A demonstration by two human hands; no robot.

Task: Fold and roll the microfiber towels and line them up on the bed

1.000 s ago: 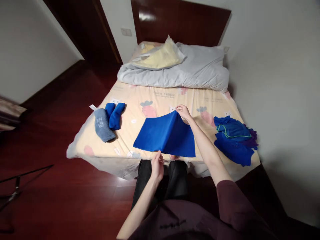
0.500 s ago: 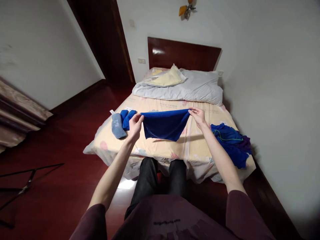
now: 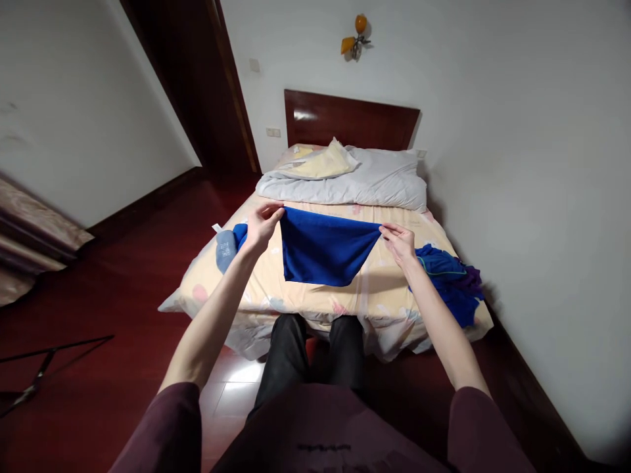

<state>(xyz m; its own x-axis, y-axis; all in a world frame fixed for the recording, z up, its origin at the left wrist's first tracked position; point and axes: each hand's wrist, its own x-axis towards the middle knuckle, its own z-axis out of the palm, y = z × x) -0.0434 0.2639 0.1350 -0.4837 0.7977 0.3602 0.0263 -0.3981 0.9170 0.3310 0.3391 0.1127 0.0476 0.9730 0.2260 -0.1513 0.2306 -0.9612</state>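
A blue cloth, towel-like [image 3: 325, 248], hangs stretched between my two hands above the bed. My left hand [image 3: 263, 225] pinches its upper left corner. The upper right corner is held between the fingertips of my right hand [image 3: 398, 242], a bit lower than the left. Behind my left hand, on the bed's left side, lies a grey-blue folded cloth [image 3: 226, 251] with pale lettering. Beside it is another blue folded cloth [image 3: 240, 233], partly covered by my hand. To the right of my right forearm sits a crumpled pile of blue and purple cloths [image 3: 451, 282].
The bed [image 3: 261, 289] has a pale floral sheet. A grey quilt [image 3: 389, 180] and a yellow pillow [image 3: 328, 162] lie near the dark headboard [image 3: 352, 121]. A black metal frame [image 3: 44, 368] stands on the red floor at left. A wall [image 3: 542, 197] runs along the right.
My left hand has risen and my right hand has dropped slightly, so the cloth's top edge now slopes down to the right. The view has tilted up a little.
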